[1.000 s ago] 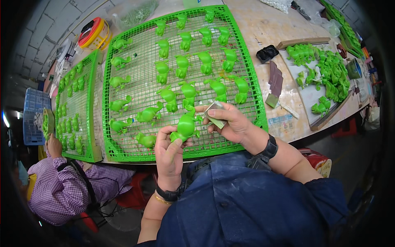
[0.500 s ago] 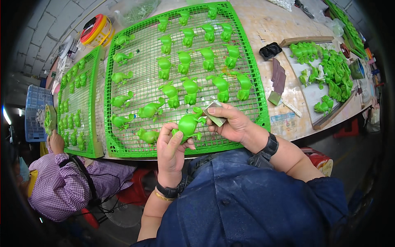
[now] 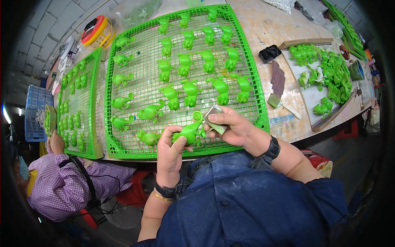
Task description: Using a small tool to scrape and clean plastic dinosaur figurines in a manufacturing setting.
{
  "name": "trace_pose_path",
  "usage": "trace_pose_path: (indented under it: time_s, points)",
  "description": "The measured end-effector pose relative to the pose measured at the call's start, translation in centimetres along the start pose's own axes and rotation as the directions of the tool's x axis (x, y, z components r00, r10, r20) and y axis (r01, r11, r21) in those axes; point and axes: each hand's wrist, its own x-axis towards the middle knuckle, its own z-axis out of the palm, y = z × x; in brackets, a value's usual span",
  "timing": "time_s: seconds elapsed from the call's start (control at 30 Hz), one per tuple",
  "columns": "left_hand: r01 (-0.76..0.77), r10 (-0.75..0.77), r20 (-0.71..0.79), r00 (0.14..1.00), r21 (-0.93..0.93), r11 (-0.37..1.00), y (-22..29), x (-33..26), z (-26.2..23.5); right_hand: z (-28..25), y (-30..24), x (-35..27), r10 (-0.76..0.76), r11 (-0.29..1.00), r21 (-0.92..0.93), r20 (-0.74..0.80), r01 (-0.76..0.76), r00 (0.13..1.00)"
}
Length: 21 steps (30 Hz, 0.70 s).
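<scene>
A green figurine with a coiled tip sits just below the centre of the frame, gripped between thumb and fingers of the left hand, its coil pointing up and right, away from that hand; close to its right, the right hand pinches a folded grey-green pad; whether pad and figurine touch is unclear; below both spreads a green mesh rack; brown strips lie right of centre.

Left of centre, the green rectangular mesh rack leaves a lane between glossy green animal figurines; right of centre, flat maroon strips interrupt the pale wooden tabletop.
</scene>
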Motion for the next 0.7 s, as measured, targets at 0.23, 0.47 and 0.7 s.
trace_pose_path:
  time_s: [0.23, 0.47, 0.7]
  points:
    - [0.01, -0.009, 0.048, 0.999, -0.016, 1.0, -0.16, 0.12, -0.55, 0.08, -0.19, -0.49, -0.001, 1.0, -0.028, 0.076, 0.003, 0.997]
    - [0.012, -0.009, 0.052, 0.999, -0.048, 0.999, -0.35, 0.14, -0.78, -0.03, -0.05, -0.55, -0.013, 0.999, -0.031, 0.089, 0.016, 0.996]
    - [-0.011, 0.012, 0.068, 0.998, -0.028, 1.0, -0.34, 0.19, -0.8, -0.1, -0.1, -0.7, 0.001, 1.0, -0.017, 0.088, 0.001, 0.996]
